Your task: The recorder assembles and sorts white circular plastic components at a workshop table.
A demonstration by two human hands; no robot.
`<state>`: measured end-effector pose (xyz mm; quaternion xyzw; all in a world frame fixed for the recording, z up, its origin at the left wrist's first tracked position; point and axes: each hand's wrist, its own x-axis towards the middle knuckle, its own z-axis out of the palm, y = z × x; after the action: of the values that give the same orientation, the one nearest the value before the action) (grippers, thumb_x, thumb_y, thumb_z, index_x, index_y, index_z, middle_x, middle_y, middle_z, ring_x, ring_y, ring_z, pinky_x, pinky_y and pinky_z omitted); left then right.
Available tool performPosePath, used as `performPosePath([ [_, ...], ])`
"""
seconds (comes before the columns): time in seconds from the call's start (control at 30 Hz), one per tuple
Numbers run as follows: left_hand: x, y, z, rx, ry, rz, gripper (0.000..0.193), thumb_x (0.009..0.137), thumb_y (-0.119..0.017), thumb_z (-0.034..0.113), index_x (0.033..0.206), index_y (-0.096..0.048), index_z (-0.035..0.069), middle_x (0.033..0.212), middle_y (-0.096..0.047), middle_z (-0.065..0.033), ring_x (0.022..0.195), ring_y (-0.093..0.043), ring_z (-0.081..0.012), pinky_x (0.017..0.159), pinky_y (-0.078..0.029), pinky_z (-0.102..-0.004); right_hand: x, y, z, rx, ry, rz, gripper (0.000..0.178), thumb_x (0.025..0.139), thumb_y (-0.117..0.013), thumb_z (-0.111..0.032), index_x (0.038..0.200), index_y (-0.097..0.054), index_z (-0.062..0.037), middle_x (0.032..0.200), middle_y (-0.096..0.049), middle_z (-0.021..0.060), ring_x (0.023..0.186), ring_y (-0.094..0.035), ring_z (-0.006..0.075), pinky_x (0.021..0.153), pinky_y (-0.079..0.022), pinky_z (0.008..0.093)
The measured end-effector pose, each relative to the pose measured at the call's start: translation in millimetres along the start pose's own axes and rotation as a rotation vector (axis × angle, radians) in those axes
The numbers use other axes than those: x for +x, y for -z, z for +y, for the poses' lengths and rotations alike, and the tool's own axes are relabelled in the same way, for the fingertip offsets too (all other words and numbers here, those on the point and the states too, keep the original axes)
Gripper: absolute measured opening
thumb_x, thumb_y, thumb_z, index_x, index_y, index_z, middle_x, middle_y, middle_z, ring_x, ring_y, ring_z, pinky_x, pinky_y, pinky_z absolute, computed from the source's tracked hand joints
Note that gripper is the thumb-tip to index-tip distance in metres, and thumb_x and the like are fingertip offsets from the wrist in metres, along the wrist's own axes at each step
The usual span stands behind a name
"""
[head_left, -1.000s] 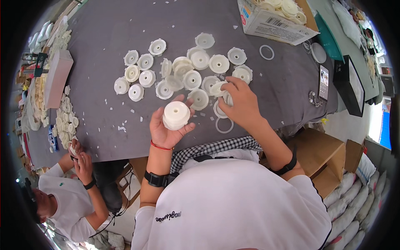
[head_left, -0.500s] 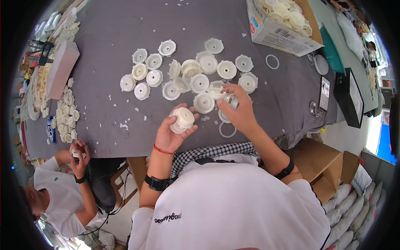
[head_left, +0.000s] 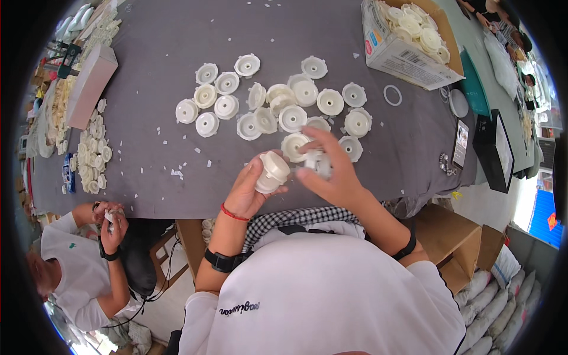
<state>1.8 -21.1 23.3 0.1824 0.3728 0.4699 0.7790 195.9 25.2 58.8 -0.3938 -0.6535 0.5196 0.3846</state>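
My left hand [head_left: 245,192] is wrapped round a cream-white round plastic part [head_left: 273,171], a stepped, flanged piece tilted with its smooth top facing up and right. Close to its right, my right hand [head_left: 332,171] pinches a greyish-white plastic piece [head_left: 318,164] with notched edges; motion blurs this piece and the fingertips. The two held pieces are apart. Just beyond my hands lies a white flanged disc with a central hole [head_left: 293,147]. Several similar discs [head_left: 293,119] are spread over the grey tabletop, some overlapping, and a smaller group [head_left: 205,96] lies further left.
A cardboard box [head_left: 408,62] full of discs stands far right. Nearby are a white ring [head_left: 392,95], a phone [head_left: 460,144] and a black box [head_left: 496,151]. At left are a pale box [head_left: 92,86], heaped small parts [head_left: 93,157] and a co-worker's hands [head_left: 111,223] holding a small piece.
My right hand has drawn nearer to my left with the greyish-white piece. My left hand has tipped its round part to the right. The co-worker's hands have shifted slightly.
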Motion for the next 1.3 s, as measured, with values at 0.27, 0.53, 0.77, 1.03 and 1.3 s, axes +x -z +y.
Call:
performPosePath([
  [0.27, -5.0, -0.2, 10.1, -0.062, 0.12, -0.044, 0.068, 0.094, -0.028, 0.054, 0.126, -0.042, -0.004, 0.116, -0.056, -0.0153, 0.104, -0.059, -0.0246, 0.077, -0.056, -0.0386, 2.1, 3.8, 5.1, 0.034, -0.071, -0.281, 0.056, 0.076, -0.07, -0.024, 0.123, -0.049, -0.003, 0.114, -0.054, 0.0098, 0.104, -0.053, 0.0204, 0.087, -0.043, 0.035],
  [0.53, -4.2, 9.2, -1.7, -0.202, 0.013, -0.245, 0.064, 0.094, -0.029, 0.053, 0.125, -0.043, -0.002, 0.106, -0.057, -0.0112, 0.099, -0.059, -0.0242, 0.076, -0.056, -0.0375, -6.5, 7.7, 31.7, 1.185, -0.44, -0.246, 0.059, 0.08, -0.068, -0.022, 0.13, -0.043, -0.0037, 0.112, -0.056, 0.007, 0.096, -0.056, 0.0126, 0.077, -0.048, 0.0251],
  [0.77, -1.5, -21.7, -4.9, 0.025, -0.149, -0.056, 0.056, 0.088, -0.057, 0.037, 0.129, -0.037, 0.004, 0.116, -0.05, -0.0101, 0.103, -0.055, -0.0199, 0.077, -0.054, -0.0336, -1.7, -7.0, 6.5, -0.107, 0.127, -0.245, 0.066, 0.072, -0.075, -0.021, 0.128, -0.043, -0.0035, 0.119, -0.049, 0.0098, 0.1, -0.054, 0.0188, 0.084, -0.044, 0.0316],
  [1.03, -4.2, -13.0, -4.7, -0.084, -0.151, -0.125, 0.048, 0.088, -0.056, 0.032, 0.122, -0.042, 0.002, 0.109, -0.052, -0.0105, 0.094, -0.056, -0.0192, 0.067, -0.054, -0.0319, 3.9, 10.5, 11.5, 1.452, -0.335, -0.214, 0.067, 0.093, -0.026, -0.056, 0.13, -0.038, -0.0009, 0.123, -0.047, 0.0181, 0.103, -0.055, 0.0255, 0.071, -0.051, 0.0338],
  [1.3, -3.2, -14.4, -2.2, -0.382, -0.071, -0.173, 0.069, 0.092, -0.025, 0.059, 0.126, -0.042, 0.001, 0.106, -0.056, -0.0123, 0.087, -0.058, -0.0234, 0.065, -0.052, -0.0362, -1.9, 2.6, 16.5, 1.004, -0.193, -0.131, 0.059, 0.093, -0.04, -0.046, 0.131, -0.035, -0.001, 0.123, -0.048, 0.0189, 0.105, -0.054, 0.0257, 0.07, -0.051, 0.0341],
])
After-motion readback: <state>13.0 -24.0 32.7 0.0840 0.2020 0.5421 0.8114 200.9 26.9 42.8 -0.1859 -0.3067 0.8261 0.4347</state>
